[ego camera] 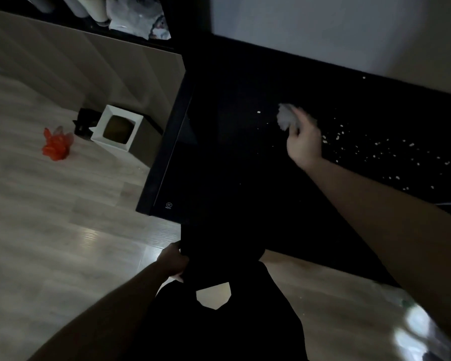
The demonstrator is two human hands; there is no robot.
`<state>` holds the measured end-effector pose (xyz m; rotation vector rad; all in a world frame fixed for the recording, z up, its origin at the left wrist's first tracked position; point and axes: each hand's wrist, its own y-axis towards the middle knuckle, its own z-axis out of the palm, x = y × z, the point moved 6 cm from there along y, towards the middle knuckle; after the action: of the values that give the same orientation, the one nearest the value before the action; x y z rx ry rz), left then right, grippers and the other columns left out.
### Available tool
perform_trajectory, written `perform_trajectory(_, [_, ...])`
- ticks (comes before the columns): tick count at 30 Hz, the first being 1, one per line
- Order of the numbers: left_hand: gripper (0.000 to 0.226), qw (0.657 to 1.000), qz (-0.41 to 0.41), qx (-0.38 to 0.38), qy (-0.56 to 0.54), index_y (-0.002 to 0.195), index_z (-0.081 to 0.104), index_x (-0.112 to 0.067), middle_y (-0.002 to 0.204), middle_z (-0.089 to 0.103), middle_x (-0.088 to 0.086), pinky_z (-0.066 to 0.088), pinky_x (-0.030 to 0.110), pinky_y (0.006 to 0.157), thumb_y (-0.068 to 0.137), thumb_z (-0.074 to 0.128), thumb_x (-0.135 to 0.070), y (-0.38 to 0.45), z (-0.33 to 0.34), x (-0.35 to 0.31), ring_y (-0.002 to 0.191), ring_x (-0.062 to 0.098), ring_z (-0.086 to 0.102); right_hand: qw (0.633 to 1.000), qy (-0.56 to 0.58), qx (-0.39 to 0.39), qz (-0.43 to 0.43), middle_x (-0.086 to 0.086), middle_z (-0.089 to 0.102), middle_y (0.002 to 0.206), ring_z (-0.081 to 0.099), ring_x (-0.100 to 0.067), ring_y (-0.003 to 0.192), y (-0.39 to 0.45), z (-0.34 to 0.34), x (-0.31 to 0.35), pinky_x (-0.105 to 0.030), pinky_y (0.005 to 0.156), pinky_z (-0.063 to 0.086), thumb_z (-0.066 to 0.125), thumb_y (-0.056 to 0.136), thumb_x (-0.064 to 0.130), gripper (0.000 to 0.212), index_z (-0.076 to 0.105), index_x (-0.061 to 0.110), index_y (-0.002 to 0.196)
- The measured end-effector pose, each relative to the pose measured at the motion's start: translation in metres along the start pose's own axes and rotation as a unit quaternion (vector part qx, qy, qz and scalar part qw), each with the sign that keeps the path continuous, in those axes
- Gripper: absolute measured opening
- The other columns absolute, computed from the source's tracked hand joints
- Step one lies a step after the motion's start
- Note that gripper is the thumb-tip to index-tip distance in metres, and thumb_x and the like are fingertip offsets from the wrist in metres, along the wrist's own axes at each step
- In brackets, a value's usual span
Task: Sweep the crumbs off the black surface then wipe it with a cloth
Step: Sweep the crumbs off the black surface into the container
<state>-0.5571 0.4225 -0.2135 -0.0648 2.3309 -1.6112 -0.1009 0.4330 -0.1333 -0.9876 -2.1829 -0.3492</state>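
Floor of pale wood-look planks (50, 230) fills the left half of the view. Flat black glossy surface (245, 165) runs from its near left corner, marked with a small printed logo, to the far right edge against the white wall (323, 27). Black bag-like item (219, 256) hangs below the near edge of the surface; the left hand (173, 261) grips its rim, fingers curled round it. White square bin (117, 128) stands on the floor beside the surface's left edge; a crumpled orange plastic bag (56, 144) lies further left. Right hand (303, 142) is over the middle of the surface, fingers closed on a crumpled whitish cloth (285, 118), which protrudes past the fingertips toward the far left; blurred. Small white crumbs (375, 149) lie scattered on the surface to the right of the hand, a few to the left of the cloth.
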Motion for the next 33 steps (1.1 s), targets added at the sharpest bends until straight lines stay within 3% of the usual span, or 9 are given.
perform_trajectory(2, [0.052,1.000,-0.009,-0.007,-0.012,0.135,0.061,-0.022,0.111,0.073,0.010,0.057,0.039,0.087,0.083,0.060,-0.018,0.000,0.002,-0.002,0.102,0.029,0.070,0.999,-0.040,0.003,0.008,-0.007,0.051,0.153,0.045,-0.026,0.143,0.036,0.000,-0.008,-0.036,0.123,0.031,0.043,0.102,0.014,0.048,0.052,0.023,0.148])
perform_trajectory(6, [0.070,0.999,-0.020,-0.016,-0.024,0.132,0.062,-0.024,0.104,0.075,0.008,0.057,0.040,0.087,0.064,0.052,-0.028,0.005,0.007,0.001,0.100,0.030,0.072,0.986,-0.143,0.057,0.072,-0.007,0.032,0.165,0.028,-0.035,0.150,0.081,0.012,-0.033,-0.049,0.125,0.022,0.041,0.101,0.021,0.058,0.034,0.029,0.158])
perform_trajectory(10, [0.052,0.999,-0.030,-0.028,-0.030,0.133,0.061,-0.022,0.102,0.074,0.008,0.058,0.036,0.080,0.082,0.059,-0.014,0.009,0.009,0.003,0.094,0.027,0.072,0.961,-0.230,0.097,0.115,-0.001,0.006,0.172,0.001,-0.039,0.157,0.077,0.040,-0.034,-0.056,0.127,0.007,0.047,0.098,0.024,0.073,0.013,0.031,0.163])
perform_trajectory(13, [0.049,0.998,-0.035,-0.026,-0.039,0.132,0.061,-0.024,0.097,0.074,0.005,0.054,0.030,0.070,0.085,0.058,-0.010,0.011,0.008,0.003,0.085,0.023,0.071,0.971,-0.209,0.101,0.048,-0.001,0.012,0.172,0.002,-0.038,0.157,0.079,0.058,-0.015,-0.055,0.127,0.006,0.049,0.095,0.018,0.072,0.022,0.028,0.161])
perform_trajectory(18, [0.060,0.998,-0.038,-0.021,-0.042,0.133,0.061,-0.025,0.096,0.074,0.005,0.057,0.035,0.077,0.073,0.058,-0.023,0.009,0.006,0.005,0.089,0.027,0.072,0.968,-0.143,0.168,-0.116,-0.004,0.026,0.168,0.013,-0.034,0.157,0.039,0.092,0.015,-0.049,0.128,0.012,0.052,0.095,0.006,0.066,0.037,0.022,0.157])
perform_trajectory(21, [0.068,0.998,-0.042,-0.011,-0.043,0.130,0.062,-0.028,0.102,0.075,0.004,0.060,0.044,0.090,0.063,0.055,-0.029,0.012,0.004,0.008,0.095,0.027,0.073,0.958,-0.109,0.197,-0.177,-0.001,0.030,0.167,0.013,-0.031,0.158,-0.007,0.100,0.019,-0.049,0.128,0.015,0.051,0.098,0.005,0.062,0.040,0.023,0.156])
perform_trajectory(27, [0.059,0.999,-0.024,-0.008,-0.024,0.135,0.060,-0.022,0.110,0.074,0.008,0.059,0.044,0.093,0.076,0.061,-0.022,0.010,-0.005,0.006,0.100,0.027,0.071,0.955,-0.024,0.208,-0.212,-0.006,0.043,0.159,0.023,-0.032,0.155,-0.129,0.101,0.027,-0.049,0.127,0.017,0.043,0.091,0.002,0.058,0.053,0.013,0.148])
perform_trajectory(30, [0.057,1.000,-0.017,-0.011,-0.004,0.136,0.060,-0.023,0.113,0.073,0.010,0.058,0.042,0.094,0.079,0.060,-0.020,0.007,-0.010,0.005,0.103,0.028,0.070,0.942,0.008,0.259,-0.214,-0.005,0.043,0.160,0.016,-0.024,0.158,-0.201,0.115,0.029,-0.047,0.128,0.011,0.040,0.087,-0.002,0.062,0.054,0.011,0.146])
perform_trajectory(33, [0.060,1.000,-0.009,-0.007,0.008,0.136,0.061,-0.021,0.115,0.073,0.011,0.057,0.044,0.095,0.076,0.059,-0.021,0.006,-0.014,0.007,0.105,0.030,0.070,0.937,0.017,0.299,-0.182,0.001,0.043,0.160,0.011,-0.010,0.157,-0.266,0.126,0.025,-0.046,0.128,0.016,0.041,0.092,0.002,0.056,0.059,0.015,0.143])
